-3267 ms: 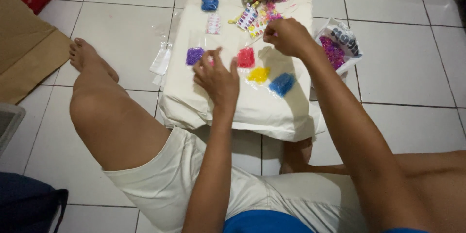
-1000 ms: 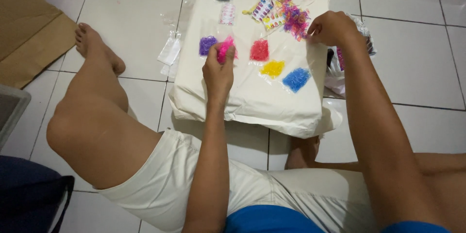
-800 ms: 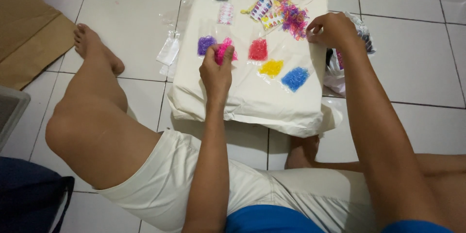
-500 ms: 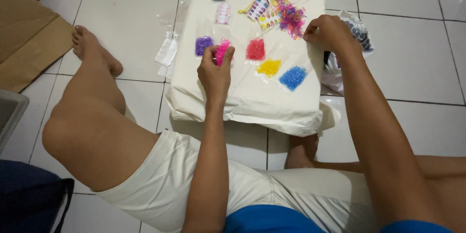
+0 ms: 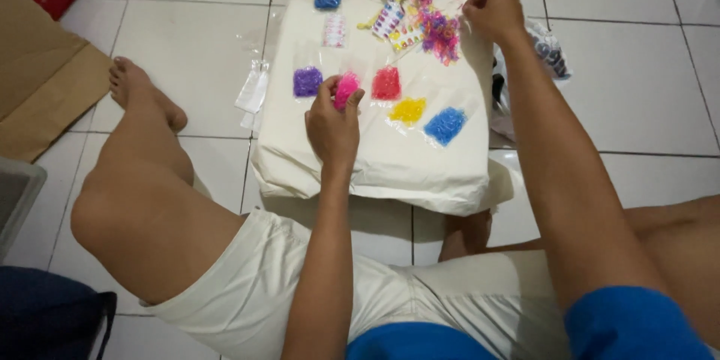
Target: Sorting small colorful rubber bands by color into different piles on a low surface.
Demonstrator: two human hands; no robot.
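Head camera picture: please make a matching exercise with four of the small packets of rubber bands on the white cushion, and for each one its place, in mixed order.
Things:
1. pink packet
2. purple packet
3. blue packet
4. yellow packet

Places:
A. lying between the red packet and the blue one
B. held in the grip of the left hand
C. farthest left in the row on the white cushion
D. farthest right in the row, below the right hand

Pairs: 1-B, 2-C, 3-D, 4-A
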